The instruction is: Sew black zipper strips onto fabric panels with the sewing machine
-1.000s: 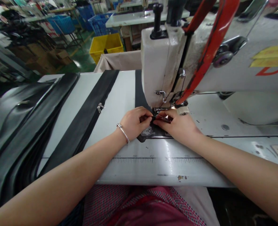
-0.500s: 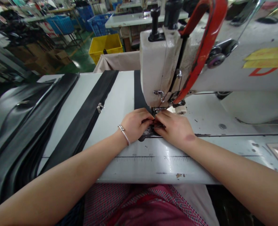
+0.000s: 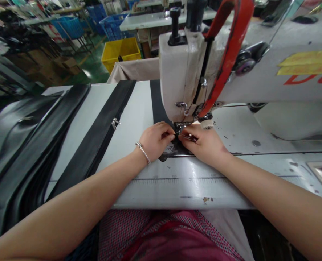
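A black strip [image 3: 157,103] of smooth leather-like material runs under the head of a white sewing machine [image 3: 171,79]. My left hand [image 3: 155,140] is closed in a pinch at the strip's near end, left of the needle and presser foot [image 3: 178,127]. What its fingertips hold is too small to make out. Just right of the presser foot, my right hand [image 3: 206,145] is closed around a slim, shiny metal tool [image 3: 189,137], mostly hidden by the fingers. A small gap separates the two hands' fingertips.
Another black strip [image 3: 95,134] with metal zipper pulls [image 3: 115,123] lies left on the white table [image 3: 135,116]. Stacked black pieces [image 3: 38,156] lie farther left. The machine's red lever [image 3: 226,61] rises over my right hand. Beyond the table stands a yellow bin [image 3: 121,52].
My fingertips were together at the strip's near end and are now slightly apart. The metal tool shows more clearly in my right hand. The view has shifted slightly.
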The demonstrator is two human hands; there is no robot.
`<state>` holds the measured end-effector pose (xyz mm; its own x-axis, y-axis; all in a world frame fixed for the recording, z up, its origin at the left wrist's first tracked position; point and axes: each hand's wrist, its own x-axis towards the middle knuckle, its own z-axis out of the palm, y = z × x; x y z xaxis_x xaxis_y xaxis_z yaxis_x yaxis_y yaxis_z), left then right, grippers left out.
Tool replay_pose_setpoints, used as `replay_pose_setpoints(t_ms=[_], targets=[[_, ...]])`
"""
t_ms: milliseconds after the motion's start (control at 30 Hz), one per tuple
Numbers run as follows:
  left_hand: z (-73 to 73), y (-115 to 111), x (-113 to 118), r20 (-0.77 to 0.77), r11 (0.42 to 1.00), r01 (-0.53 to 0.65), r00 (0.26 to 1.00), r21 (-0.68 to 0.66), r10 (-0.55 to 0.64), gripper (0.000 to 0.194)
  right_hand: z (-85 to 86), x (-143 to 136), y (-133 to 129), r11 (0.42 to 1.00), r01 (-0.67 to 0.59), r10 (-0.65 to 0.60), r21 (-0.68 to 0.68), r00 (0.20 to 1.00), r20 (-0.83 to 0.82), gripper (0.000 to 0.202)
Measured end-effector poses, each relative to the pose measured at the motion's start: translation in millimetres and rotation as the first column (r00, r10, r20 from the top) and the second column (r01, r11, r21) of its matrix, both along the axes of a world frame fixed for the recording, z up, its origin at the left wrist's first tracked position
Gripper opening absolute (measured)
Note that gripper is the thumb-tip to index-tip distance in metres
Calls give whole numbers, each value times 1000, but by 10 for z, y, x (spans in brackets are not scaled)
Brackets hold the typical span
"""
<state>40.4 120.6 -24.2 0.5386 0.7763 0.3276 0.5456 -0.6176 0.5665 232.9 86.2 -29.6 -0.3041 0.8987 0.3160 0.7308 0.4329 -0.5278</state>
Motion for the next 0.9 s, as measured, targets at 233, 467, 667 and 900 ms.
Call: replay_pose_setpoints(t_ms=[233,467,667,900], targets=[[7,-61,13,18,999,45,999,21,-45,10,-7,63,-31,989,100,-105,110,994,39,13],[-17,-56,17,29,987,114,993,115,-118,9,-22,18,-10,997,51,-57,55,994,99,12],[-53,-95,-21,-127,915,262,964,308,-233,11,-9,183,-63,994,-110,106,21,985,134,14],[-16,-197,-99,-219,866,312,945,391,-242,19,60,278,-140,973,-219,200,70,957,210,21]])
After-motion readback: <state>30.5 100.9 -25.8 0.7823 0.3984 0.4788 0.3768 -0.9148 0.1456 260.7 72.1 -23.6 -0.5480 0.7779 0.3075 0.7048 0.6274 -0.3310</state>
